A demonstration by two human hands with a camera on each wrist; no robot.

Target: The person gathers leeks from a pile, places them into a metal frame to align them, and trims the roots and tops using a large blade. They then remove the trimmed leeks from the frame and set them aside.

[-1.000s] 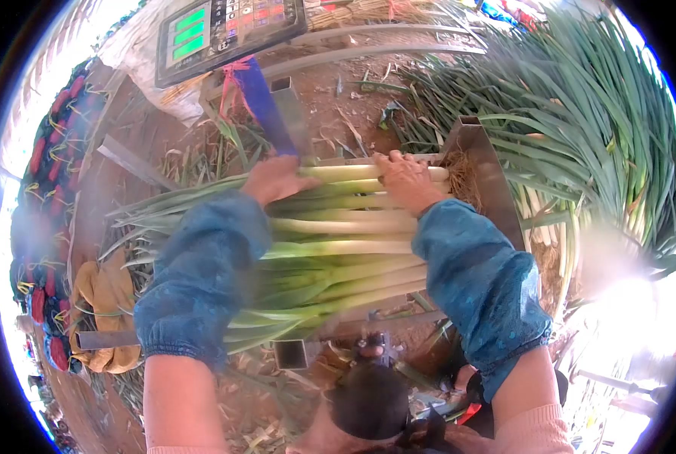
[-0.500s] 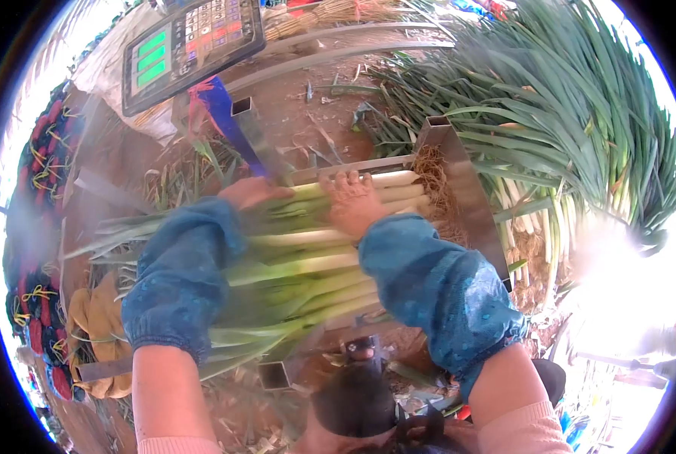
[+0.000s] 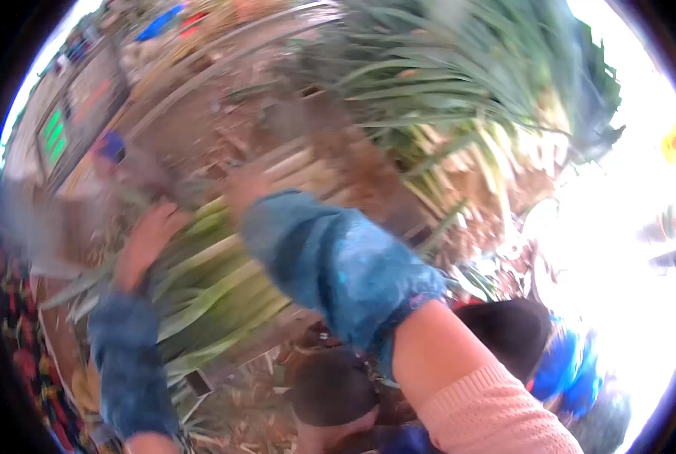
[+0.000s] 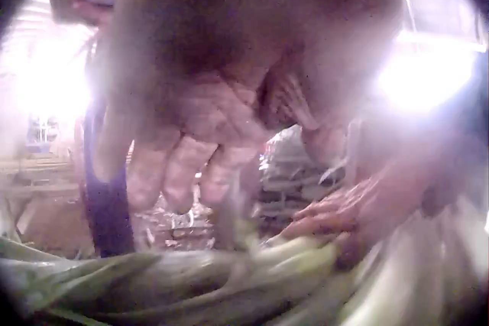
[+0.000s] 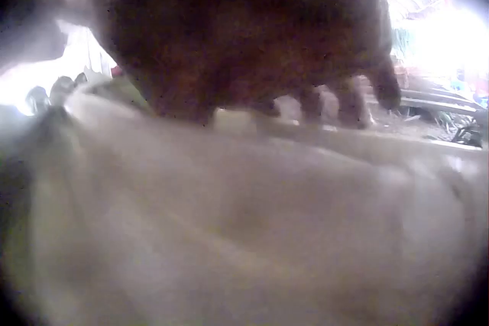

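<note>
A row of leeks (image 3: 217, 284) lies side by side in a metal frame (image 3: 383, 181), green leaves to the left and white stems to the right. My left hand (image 3: 149, 240) is over the leafy part near the far side. In the left wrist view its fingers (image 4: 183, 173) hang down loosely above the leeks, with nothing between them. My right hand (image 3: 246, 188), blurred, rests on the far leeks where green turns pale. The right wrist view shows that palm (image 5: 260, 51) low over the white stems (image 5: 252, 204), fingers extended toward the far edge.
A big heap of leeks (image 3: 467, 83) lies beyond the frame to the right. The scale display (image 3: 54, 136) glows green at the upper left. A square metal tube end (image 3: 199, 382) sticks out at the near side. Scraps litter the ground (image 3: 239, 408).
The head view has swung right, so the scale and frame shift left. My right hand has slid along the leeks away from the roots toward the leaves, closer to my left hand.
</note>
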